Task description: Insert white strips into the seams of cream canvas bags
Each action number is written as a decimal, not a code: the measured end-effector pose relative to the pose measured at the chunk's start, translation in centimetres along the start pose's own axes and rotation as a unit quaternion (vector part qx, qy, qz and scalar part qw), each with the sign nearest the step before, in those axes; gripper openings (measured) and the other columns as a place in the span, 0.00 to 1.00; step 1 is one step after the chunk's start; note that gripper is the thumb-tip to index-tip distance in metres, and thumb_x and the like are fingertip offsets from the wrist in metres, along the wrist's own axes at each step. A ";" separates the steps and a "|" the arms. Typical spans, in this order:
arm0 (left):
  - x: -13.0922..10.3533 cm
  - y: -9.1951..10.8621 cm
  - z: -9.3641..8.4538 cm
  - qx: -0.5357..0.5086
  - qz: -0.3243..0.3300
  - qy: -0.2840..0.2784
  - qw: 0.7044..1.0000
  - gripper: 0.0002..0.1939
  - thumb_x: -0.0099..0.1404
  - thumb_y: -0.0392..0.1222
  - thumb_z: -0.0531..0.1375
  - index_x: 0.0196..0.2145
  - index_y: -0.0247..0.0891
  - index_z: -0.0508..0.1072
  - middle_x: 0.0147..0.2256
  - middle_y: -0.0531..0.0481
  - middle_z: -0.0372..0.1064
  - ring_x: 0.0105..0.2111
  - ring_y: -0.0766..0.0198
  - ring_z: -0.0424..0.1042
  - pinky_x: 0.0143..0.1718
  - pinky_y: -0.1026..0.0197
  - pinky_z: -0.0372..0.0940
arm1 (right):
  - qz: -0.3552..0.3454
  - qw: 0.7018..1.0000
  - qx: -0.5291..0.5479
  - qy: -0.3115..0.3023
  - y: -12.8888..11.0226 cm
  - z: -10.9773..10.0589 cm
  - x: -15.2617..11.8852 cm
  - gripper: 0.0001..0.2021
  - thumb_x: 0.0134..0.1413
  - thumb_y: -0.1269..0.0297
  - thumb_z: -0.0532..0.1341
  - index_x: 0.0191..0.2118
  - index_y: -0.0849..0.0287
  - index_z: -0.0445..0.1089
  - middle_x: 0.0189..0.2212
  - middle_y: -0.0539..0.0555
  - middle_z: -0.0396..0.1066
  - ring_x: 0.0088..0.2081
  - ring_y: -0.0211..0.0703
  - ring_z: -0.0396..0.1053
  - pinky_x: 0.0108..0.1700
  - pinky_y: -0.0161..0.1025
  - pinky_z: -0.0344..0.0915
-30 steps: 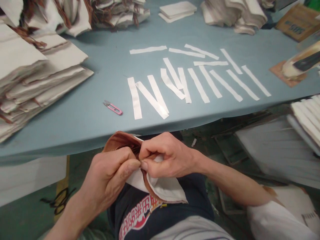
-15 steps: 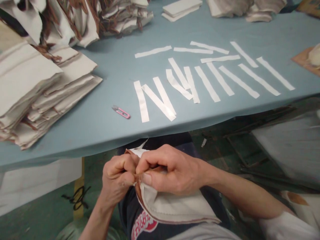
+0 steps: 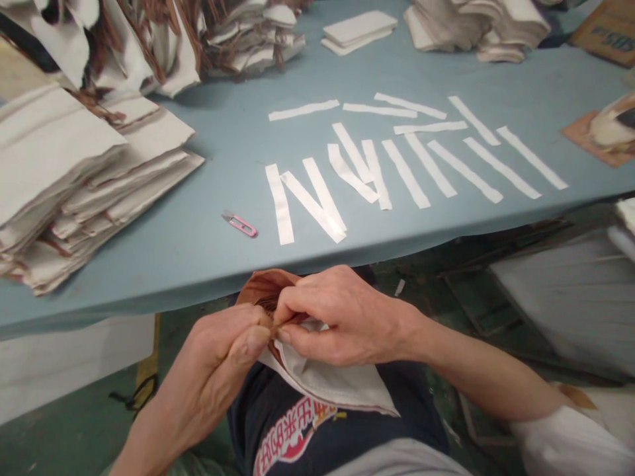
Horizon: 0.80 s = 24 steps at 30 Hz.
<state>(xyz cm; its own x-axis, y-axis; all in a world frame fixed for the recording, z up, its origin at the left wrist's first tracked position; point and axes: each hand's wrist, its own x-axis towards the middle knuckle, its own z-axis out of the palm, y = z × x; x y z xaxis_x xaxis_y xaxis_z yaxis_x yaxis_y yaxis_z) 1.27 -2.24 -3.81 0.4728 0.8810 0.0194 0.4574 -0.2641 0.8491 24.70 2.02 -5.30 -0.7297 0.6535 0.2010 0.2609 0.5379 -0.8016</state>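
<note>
Over my lap, in front of the table edge, I hold a sewn piece of white and brown fabric (image 3: 337, 390). Its brown side shows at the top left and the white flap hangs down to the right. My left hand (image 3: 223, 347) pinches the brown edge, thumb pressed on the fingers. Close against it, my right hand (image 3: 342, 317) pinches the same edge with thumb and forefinger. The fingertips nearly touch, and what lies right between them is hidden. Pink thread snips (image 3: 241, 224) lie on the table beyond my left hand.
Several white strips (image 3: 407, 173) are spread over the blue-covered table (image 3: 208, 192). Stacked white fabric pieces (image 3: 59, 158) lie at the left, with more brown-edged pieces (image 3: 169, 46) behind. A folded white stack (image 3: 360, 30) and a cardboard piece (image 3: 605, 30) are at the back.
Both hands have moved up slightly, and the left one has turned with its thumb on top. The fabric has shifted, so more of its brown side shows.
</note>
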 end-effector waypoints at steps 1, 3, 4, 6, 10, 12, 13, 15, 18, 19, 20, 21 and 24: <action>0.0 0.2 0.0 0.010 0.000 0.002 1.000 0.34 0.87 0.62 0.49 0.26 0.40 0.69 0.24 0.56 0.65 0.24 0.67 0.63 0.27 0.64 0.60 | 0.000 1.000 -0.003 0.002 0.0 0.0 0.1 0.06 0.69 0.68 0.62 0.38 0.58 0.76 0.30 0.49 0.78 0.32 0.38 0.70 0.37 0.37 0.57; 0.2 0.4 0.0 0.005 -0.002 0.003 1.000 0.33 0.87 0.61 0.52 0.25 0.40 0.67 0.22 0.57 0.61 0.22 0.68 0.61 0.24 0.65 0.57 | 0.007 1.000 0.007 0.002 0.0 -0.1 0.3 0.08 0.71 0.65 0.63 0.37 0.57 0.75 0.30 0.49 0.77 0.32 0.38 0.69 0.37 0.37 0.57; 0.2 0.4 0.1 -0.008 -0.004 0.003 1.000 0.33 0.86 0.61 0.53 0.24 0.40 0.67 0.22 0.58 0.60 0.22 0.68 0.59 0.23 0.65 0.56 | 0.015 1.000 0.022 -0.001 0.1 -0.1 0.4 0.09 0.71 0.65 0.64 0.36 0.58 0.75 0.30 0.49 0.77 0.32 0.38 0.69 0.37 0.37 0.56; 0.3 0.3 0.3 -0.048 -0.003 -0.001 0.999 0.35 0.85 0.63 0.54 0.24 0.40 0.66 0.21 0.58 0.58 0.21 0.69 0.58 0.22 0.65 0.54 | 0.038 0.996 0.079 -0.012 0.4 -0.1 0.4 0.09 0.70 0.64 0.66 0.35 0.58 0.74 0.30 0.48 0.76 0.32 0.37 0.68 0.36 0.36 0.56; 0.1 -0.3 1.0 -0.153 0.014 0.005 0.988 0.36 0.83 0.65 0.58 0.22 0.40 0.63 0.19 0.58 0.56 0.19 0.70 0.56 0.21 0.65 0.52 | 0.064 0.953 0.292 -0.048 0.9 0.3 0.3 0.13 0.66 0.57 0.70 0.34 0.59 0.74 0.28 0.45 0.72 0.28 0.33 0.63 0.33 0.33 0.58; -0.1 -0.5 1.3 -0.181 0.018 0.014 0.983 0.36 0.82 0.65 0.60 0.21 0.40 0.63 0.18 0.58 0.56 0.19 0.69 0.55 0.20 0.64 0.51 | 0.058 0.919 0.382 -0.072 1.1 0.4 0.2 0.14 0.65 0.56 0.71 0.35 0.60 0.73 0.27 0.44 0.69 0.27 0.32 0.61 0.32 0.32 0.60; -0.3 -0.5 1.5 -0.186 0.018 0.019 0.982 0.36 0.82 0.65 0.59 0.21 0.40 0.63 0.18 0.58 0.56 0.19 0.68 0.55 0.20 0.64 0.51 | 0.055 0.909 0.404 -0.086 1.1 0.3 0.2 0.13 0.66 0.56 0.71 0.37 0.61 0.74 0.27 0.44 0.68 0.27 0.32 0.60 0.32 0.32 0.60; -0.7 -0.3 1.7 -0.191 0.016 0.029 0.981 0.36 0.82 0.65 0.59 0.21 0.40 0.62 0.18 0.58 0.55 0.18 0.68 0.55 0.19 0.63 0.50 | 0.046 0.913 0.389 -0.114 1.1 0.0 0.1 0.12 0.69 0.57 0.67 0.42 0.64 0.76 0.27 0.45 0.68 0.27 0.33 0.62 0.31 0.32 0.60; -1.1 0.3 1.8 -0.175 0.029 0.048 0.983 0.35 0.83 0.62 0.60 0.21 0.40 0.61 0.17 0.59 0.54 0.17 0.69 0.55 0.19 0.64 0.49 | 0.013 0.950 0.279 -0.142 1.2 -0.8 0.3 0.14 0.73 0.59 0.63 0.48 0.65 0.80 0.30 0.49 0.74 0.30 0.35 0.67 0.35 0.35 0.60; -1.3 0.5 1.8 -0.156 0.035 0.059 0.985 0.35 0.83 0.60 0.60 0.21 0.40 0.61 0.17 0.59 0.54 0.17 0.70 0.56 0.19 0.65 0.50 | -0.001 0.959 0.247 -0.140 1.2 -1.0 0.5 0.14 0.73 0.59 0.63 0.47 0.64 0.81 0.31 0.50 0.75 0.31 0.36 0.68 0.37 0.35 0.61; -1.4 0.6 1.7 -0.130 0.040 0.072 0.988 0.34 0.84 0.59 0.60 0.22 0.40 0.61 0.17 0.59 0.55 0.17 0.70 0.56 0.19 0.65 0.50 | -0.012 0.965 0.224 -0.133 1.3 -1.2 0.6 0.13 0.74 0.58 0.64 0.46 0.63 0.81 0.33 0.51 0.77 0.32 0.37 0.70 0.38 0.36 0.61; -1.6 0.6 1.6 -0.099 0.043 0.084 0.991 0.33 0.84 0.57 0.60 0.22 0.40 0.61 0.17 0.60 0.55 0.17 0.71 0.56 0.19 0.66 0.50 | -0.021 0.970 0.210 -0.124 1.5 -1.3 0.8 0.13 0.74 0.57 0.64 0.44 0.63 0.82 0.34 0.51 0.78 0.34 0.37 0.71 0.40 0.37 0.61; -1.9 0.1 1.3 -0.023 0.026 0.093 0.995 0.29 0.83 0.48 0.61 0.23 0.40 0.62 0.18 0.61 0.56 0.17 0.71 0.55 0.20 0.67 0.51 | -0.024 0.976 0.191 -0.105 2.2 -1.2 1.1 0.13 0.73 0.57 0.65 0.41 0.62 0.81 0.34 0.51 0.78 0.34 0.38 0.71 0.41 0.38 0.61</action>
<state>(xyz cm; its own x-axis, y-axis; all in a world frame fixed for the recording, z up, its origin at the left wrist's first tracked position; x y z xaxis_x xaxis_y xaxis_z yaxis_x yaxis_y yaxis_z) 1.43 -4.43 -4.44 0.3451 0.9252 0.1578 0.3990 -0.2968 0.8676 25.22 4.58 -6.11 -0.8588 0.4879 0.1563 -0.0028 0.3007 -0.9537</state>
